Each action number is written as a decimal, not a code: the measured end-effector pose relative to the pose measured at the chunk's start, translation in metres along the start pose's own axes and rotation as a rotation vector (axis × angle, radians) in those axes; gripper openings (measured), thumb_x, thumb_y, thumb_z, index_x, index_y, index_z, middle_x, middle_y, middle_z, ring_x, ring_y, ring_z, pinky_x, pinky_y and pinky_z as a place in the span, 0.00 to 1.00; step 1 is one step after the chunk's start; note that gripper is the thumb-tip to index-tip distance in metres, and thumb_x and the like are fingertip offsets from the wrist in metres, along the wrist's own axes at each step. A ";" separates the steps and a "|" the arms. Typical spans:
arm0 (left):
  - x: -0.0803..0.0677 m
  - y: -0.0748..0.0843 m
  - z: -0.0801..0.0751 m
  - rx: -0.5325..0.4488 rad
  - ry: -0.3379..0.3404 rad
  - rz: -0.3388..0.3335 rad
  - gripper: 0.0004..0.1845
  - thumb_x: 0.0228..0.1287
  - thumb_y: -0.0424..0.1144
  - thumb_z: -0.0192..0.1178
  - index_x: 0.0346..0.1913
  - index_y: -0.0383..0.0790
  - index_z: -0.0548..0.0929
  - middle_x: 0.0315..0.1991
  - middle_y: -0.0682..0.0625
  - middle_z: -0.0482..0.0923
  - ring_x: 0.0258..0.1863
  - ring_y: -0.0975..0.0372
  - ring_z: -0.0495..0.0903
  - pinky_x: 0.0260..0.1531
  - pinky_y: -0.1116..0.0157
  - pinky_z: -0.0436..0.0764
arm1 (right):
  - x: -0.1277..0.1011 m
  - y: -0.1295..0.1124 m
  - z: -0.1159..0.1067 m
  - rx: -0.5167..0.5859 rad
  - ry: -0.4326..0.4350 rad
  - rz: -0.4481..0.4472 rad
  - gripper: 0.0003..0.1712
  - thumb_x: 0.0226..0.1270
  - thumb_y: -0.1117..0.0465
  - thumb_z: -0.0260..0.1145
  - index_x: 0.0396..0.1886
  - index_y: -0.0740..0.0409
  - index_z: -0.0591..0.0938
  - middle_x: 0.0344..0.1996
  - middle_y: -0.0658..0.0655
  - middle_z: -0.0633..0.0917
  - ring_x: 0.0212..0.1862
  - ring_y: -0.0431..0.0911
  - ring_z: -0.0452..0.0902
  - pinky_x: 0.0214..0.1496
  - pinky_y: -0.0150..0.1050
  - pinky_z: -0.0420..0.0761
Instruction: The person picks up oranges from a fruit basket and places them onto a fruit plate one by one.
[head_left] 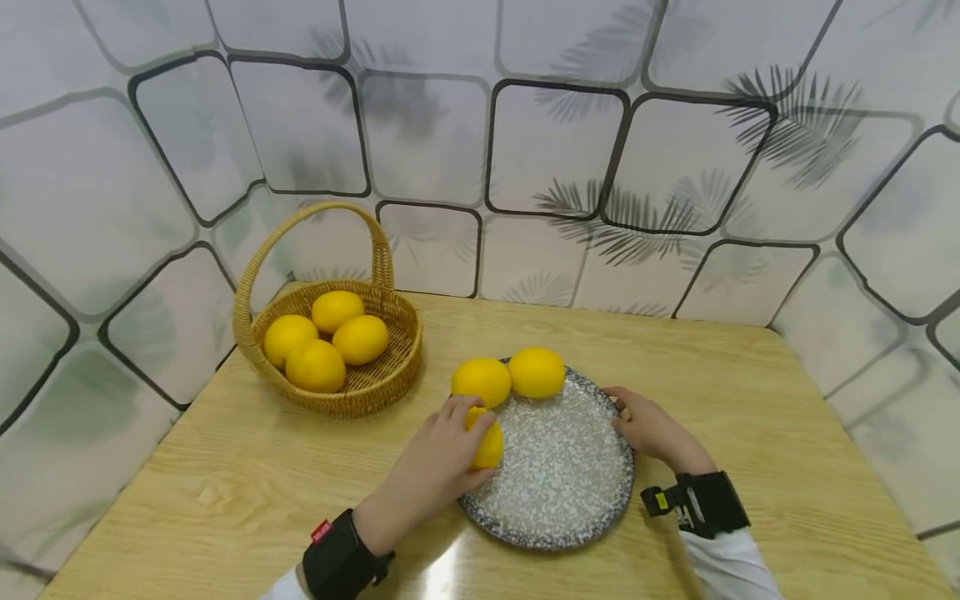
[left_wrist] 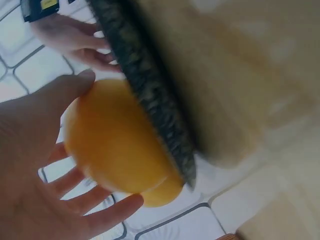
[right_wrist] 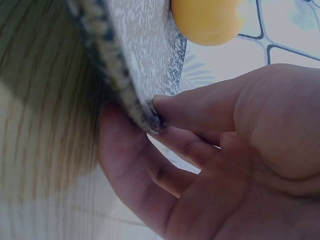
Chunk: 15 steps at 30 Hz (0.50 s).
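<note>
Three smooth lemons sit on the speckled round plate (head_left: 558,475); the left hand (head_left: 435,467) cups the nearest lemon (head_left: 489,442) at its left rim. The right hand (head_left: 648,427) pinches the right rim. Bare wood table (head_left: 787,433) lies open rightward; a woven basket (head_left: 375,383) stands left.

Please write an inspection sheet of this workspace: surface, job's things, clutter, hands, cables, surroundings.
Surface: light wooden table.
Job's things: speckled plate with three lemons; the lemon at its left rim is under the left hand; two lemons lie at the far rim.
Clutter: wicker basket holding four lemons, left of the plate.
Hands: left hand holds the lemon; right hand pinches the plate's right rim.
Cables: nothing seen.
Surroundings: patterned wall panels around the table.
</note>
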<state>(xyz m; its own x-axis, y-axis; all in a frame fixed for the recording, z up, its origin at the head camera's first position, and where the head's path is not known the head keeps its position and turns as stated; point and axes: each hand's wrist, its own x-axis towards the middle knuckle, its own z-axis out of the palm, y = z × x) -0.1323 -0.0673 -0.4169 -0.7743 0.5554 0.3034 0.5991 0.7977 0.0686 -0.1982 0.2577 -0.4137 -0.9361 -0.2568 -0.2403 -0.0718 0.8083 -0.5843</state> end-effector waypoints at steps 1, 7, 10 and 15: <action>0.000 -0.001 -0.001 -0.012 -0.012 0.001 0.36 0.56 0.58 0.74 0.63 0.45 0.76 0.63 0.41 0.74 0.63 0.48 0.75 0.56 0.51 0.84 | 0.000 0.000 0.000 0.000 -0.002 0.003 0.31 0.75 0.68 0.56 0.74 0.71 0.64 0.51 0.71 0.79 0.40 0.50 0.74 0.36 0.40 0.74; 0.001 -0.006 -0.009 -0.087 -0.071 0.023 0.34 0.58 0.54 0.74 0.65 0.46 0.76 0.64 0.43 0.73 0.64 0.48 0.74 0.55 0.51 0.84 | 0.001 0.000 -0.001 -0.026 0.003 -0.001 0.31 0.75 0.68 0.56 0.74 0.71 0.64 0.51 0.70 0.79 0.40 0.50 0.74 0.36 0.40 0.74; 0.002 -0.007 -0.012 -0.112 -0.085 0.031 0.34 0.57 0.52 0.75 0.64 0.46 0.76 0.64 0.44 0.73 0.64 0.49 0.74 0.52 0.53 0.85 | 0.001 0.000 -0.001 -0.030 0.006 -0.003 0.31 0.74 0.68 0.56 0.74 0.71 0.64 0.50 0.69 0.80 0.41 0.51 0.75 0.37 0.40 0.74; 0.003 -0.007 -0.015 -0.130 -0.121 0.020 0.32 0.58 0.50 0.75 0.64 0.47 0.77 0.65 0.43 0.72 0.65 0.48 0.73 0.45 0.54 0.87 | 0.001 0.000 0.000 -0.018 -0.003 0.008 0.30 0.75 0.68 0.55 0.74 0.71 0.64 0.52 0.70 0.79 0.43 0.52 0.75 0.38 0.40 0.75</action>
<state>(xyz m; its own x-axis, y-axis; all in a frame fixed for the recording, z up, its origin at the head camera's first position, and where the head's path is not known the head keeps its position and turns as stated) -0.1353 -0.0747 -0.4020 -0.7759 0.6017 0.1896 0.6302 0.7533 0.1882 -0.1991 0.2569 -0.4138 -0.9357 -0.2520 -0.2467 -0.0710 0.8199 -0.5682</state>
